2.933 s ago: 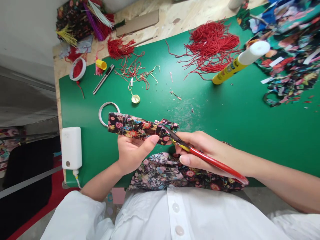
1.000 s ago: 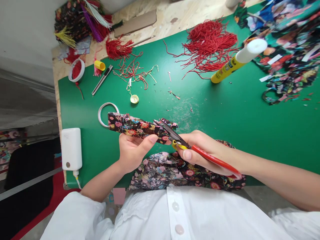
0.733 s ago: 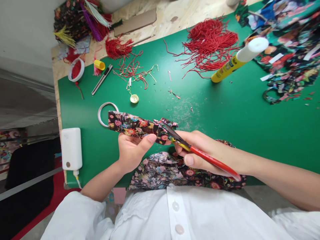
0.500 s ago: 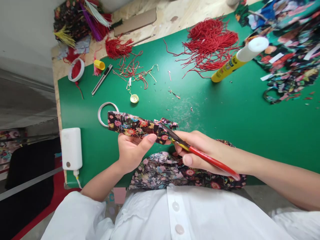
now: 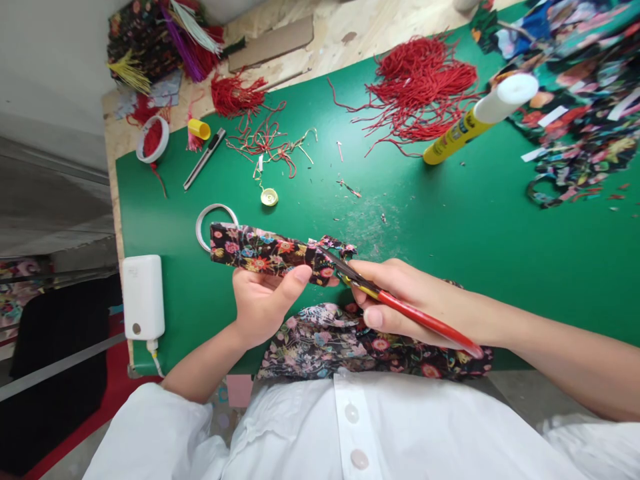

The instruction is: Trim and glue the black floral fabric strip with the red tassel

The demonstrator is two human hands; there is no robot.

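Two bare hands work low over a green tabletop point(image 5: 450, 220) that sits on a pale chipboard bench point(image 5: 345, 33). The left hand point(image 5: 263, 303) is clenched around a long folded strip of black floral fabric point(image 5: 250, 248), thumb pressed on its near face; the strip is held just above the green surface, and its far end overlaps a white ring point(image 5: 203, 223) lying there. The right hand point(image 5: 405, 300) grasps red-handled scissors point(image 5: 400, 308), whose dark blades meet the strip's ruffled right end point(image 5: 335, 250). More of the same floral cloth point(image 5: 360, 343) hangs over the near table edge against a white buttoned shirt point(image 5: 350, 427).

On the green top lie a heap of red cord point(image 5: 425, 87), a yellow glue stick with a white cap point(image 5: 480, 117), loose red threads point(image 5: 260, 137), a small yellow disc point(image 5: 269, 197), a grey craft knife point(image 5: 204, 159), a yellow cap point(image 5: 200, 129) and a white dish of red thread point(image 5: 153, 139). Patterned cloth scraps point(image 5: 575, 100) crowd the far right corner. A white power bank point(image 5: 143, 295) rests on the left edge. Tassels and dark fabric point(image 5: 160, 40) pile on the bench corner, beside a grey floor point(image 5: 50, 213).
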